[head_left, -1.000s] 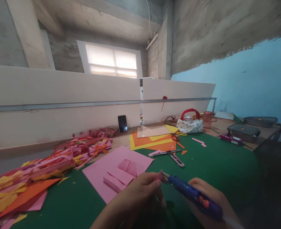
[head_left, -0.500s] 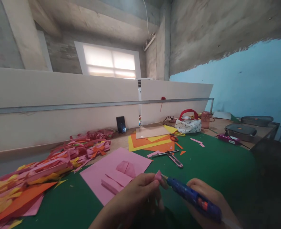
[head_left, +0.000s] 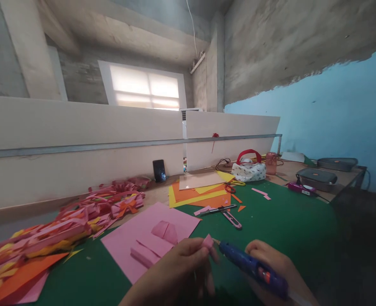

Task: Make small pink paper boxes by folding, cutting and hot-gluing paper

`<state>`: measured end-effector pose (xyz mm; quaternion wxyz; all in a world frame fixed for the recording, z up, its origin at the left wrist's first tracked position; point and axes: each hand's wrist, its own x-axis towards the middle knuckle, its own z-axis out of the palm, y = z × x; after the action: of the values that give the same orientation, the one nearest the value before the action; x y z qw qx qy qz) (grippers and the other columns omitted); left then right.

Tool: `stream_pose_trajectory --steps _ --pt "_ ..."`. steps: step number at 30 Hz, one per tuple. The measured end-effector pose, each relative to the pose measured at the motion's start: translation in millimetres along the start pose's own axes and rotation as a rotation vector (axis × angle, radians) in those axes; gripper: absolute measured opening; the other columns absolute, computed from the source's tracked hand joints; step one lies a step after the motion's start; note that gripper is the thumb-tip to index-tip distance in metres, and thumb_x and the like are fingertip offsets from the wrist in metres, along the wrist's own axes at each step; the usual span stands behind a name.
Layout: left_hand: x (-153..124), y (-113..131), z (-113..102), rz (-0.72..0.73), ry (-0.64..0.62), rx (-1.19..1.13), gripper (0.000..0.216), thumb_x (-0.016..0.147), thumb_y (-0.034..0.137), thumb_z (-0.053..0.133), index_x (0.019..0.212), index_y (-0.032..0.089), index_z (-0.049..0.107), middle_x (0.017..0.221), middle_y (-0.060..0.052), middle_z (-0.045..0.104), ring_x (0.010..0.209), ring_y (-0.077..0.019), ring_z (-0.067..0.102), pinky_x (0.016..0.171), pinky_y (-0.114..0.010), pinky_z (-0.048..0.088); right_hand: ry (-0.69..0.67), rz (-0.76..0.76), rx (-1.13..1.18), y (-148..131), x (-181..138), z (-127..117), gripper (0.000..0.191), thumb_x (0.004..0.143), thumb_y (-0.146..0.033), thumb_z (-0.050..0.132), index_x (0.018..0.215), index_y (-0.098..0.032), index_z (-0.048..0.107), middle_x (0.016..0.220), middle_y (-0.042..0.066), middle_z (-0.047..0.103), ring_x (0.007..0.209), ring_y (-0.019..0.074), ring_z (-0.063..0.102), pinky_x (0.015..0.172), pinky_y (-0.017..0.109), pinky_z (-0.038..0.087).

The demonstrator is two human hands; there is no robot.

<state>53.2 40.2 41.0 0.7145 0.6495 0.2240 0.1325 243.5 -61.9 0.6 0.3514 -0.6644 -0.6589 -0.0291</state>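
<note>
Between thumb and fingers, my left hand (head_left: 183,265) pinches a small folded piece of pink paper (head_left: 208,241). My right hand (head_left: 271,263) is wrapped round a blue glue gun (head_left: 253,267), whose tip points left, close beside the pink piece. Whether tip and paper touch I cannot tell. To the left of my hands, a pink sheet (head_left: 178,219) lies flat on the green mat (head_left: 290,216). Folded pink paper pieces (head_left: 148,250) rest on that sheet, partly behind my left hand.
A utility knife (head_left: 218,210) and a pink cutter (head_left: 232,220) lie ahead. Behind them are yellow and orange sheets (head_left: 200,197) and scissors (head_left: 230,188). Paper bows and strips (head_left: 89,221) are heaped at left. A phone (head_left: 159,171), white bag (head_left: 248,172) and lidded boxes (head_left: 317,178) stand farther back.
The glue gun's tip has drawn slightly away from the pink piece, to the right. The whole view has shifted a little with my head. Both hands keep their holds.
</note>
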Motion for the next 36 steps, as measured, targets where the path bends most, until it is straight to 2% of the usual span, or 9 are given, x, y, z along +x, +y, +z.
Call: stream_pose_trajectory --steps 4,8,12,16,21,24,29,33,36 --pt "1 0 -3 0.052 0.034 -0.035 0.033 0.082 0.049 0.044 0.084 0.016 0.052 0.056 0.0 0.062 0.043 -0.0066 0.047 0.045 -0.018 0.029 -0.128 -0.016 -0.075 32 3 -19 0.019 0.077 -0.03 0.047 0.062 -0.02 0.054 0.068 0.001 0.06 0.059 0.0133 0.056 0.052 0.02 0.039" --pt "5 1 0 0.042 0.106 -0.035 0.04 0.08 0.055 0.042 0.087 0.017 0.05 0.052 0.0 0.062 0.042 -0.0081 0.048 0.044 -0.019 0.028 -0.104 0.167 -0.32 101 32 -50 0.014 0.076 -0.031 0.049 0.073 -0.022 0.059 0.074 0.003 0.063 0.066 0.0191 0.058 0.055 0.024 0.037" --pt "10 10 -6 0.072 0.388 -0.042 0.045 0.074 0.061 0.046 0.082 0.017 0.052 0.069 -0.005 0.068 0.06 -0.0133 0.057 0.047 -0.021 0.032 -0.158 0.16 -0.428 150 69 -74 0.034 0.062 -0.014 0.058 0.095 -0.018 0.062 0.097 0.012 0.062 0.087 0.0244 0.059 0.068 0.027 0.042" --pt "8 23 -17 0.264 0.638 -0.11 0.058 0.078 0.064 0.035 0.114 0.022 0.051 0.118 -0.011 0.059 0.109 -0.0247 0.05 0.081 -0.035 0.041 0.04 0.084 -0.315 94 86 -72 0.032 0.07 -0.013 0.053 0.101 -0.014 0.062 0.11 0.015 0.057 0.098 0.0263 0.055 0.079 0.033 0.043" --pt "-2 30 -14 0.522 0.678 -0.122 0.054 0.083 0.058 0.03 0.132 0.035 0.032 0.139 -0.002 0.039 0.13 -0.0251 0.029 0.102 -0.044 0.026 -0.242 -0.138 0.461 -54 105 -29 0.021 0.079 -0.029 0.054 0.096 -0.02 0.062 0.094 0.004 0.065 0.086 0.0161 0.06 0.076 0.027 0.047" --pt "-8 34 -14 0.538 0.667 -0.167 0.055 0.083 0.055 0.037 0.133 0.034 0.031 0.141 -0.001 0.035 0.13 -0.0232 0.028 0.105 -0.04 0.023 -0.387 -0.209 0.745 -104 123 2 0.016 0.078 -0.025 0.056 0.091 -0.018 0.062 0.088 0.004 0.064 0.08 0.015 0.061 0.07 0.026 0.048" --pt "-16 38 -31 0.468 0.647 -0.078 0.069 0.078 0.062 0.039 0.137 0.031 0.021 0.141 -0.007 0.034 0.114 -0.0276 0.048 0.092 -0.042 0.039 -0.609 0.043 1.2 -114 149 40 0.007 0.076 -0.023 0.059 0.077 -0.016 0.057 0.06 -0.003 0.058 0.051 0.0107 0.057 0.053 0.025 0.048" --pt "-18 26 -60 0.205 0.694 0.545 0.086 0.068 0.052 0.059 0.138 0.019 0.021 0.139 -0.014 0.037 0.118 -0.0291 0.043 0.092 -0.036 0.036 -0.577 0.239 1.242 -88 162 59 0.008 0.078 -0.019 0.058 0.074 -0.013 0.054 0.059 -0.003 0.056 0.053 0.0084 0.057 0.055 0.021 0.048" --pt "-20 13 -88 -0.114 0.965 1.027 0.069 0.069 0.049 0.055 0.125 0.01 0.046 0.129 -0.021 0.048 0.122 -0.0345 0.038 0.098 -0.041 0.027 -0.556 0.393 1.174 -63 168 70 0.014 0.086 -0.025 0.051 0.087 -0.011 0.056 0.076 0.001 0.06 0.062 0.0097 0.059 0.058 0.024 0.05"
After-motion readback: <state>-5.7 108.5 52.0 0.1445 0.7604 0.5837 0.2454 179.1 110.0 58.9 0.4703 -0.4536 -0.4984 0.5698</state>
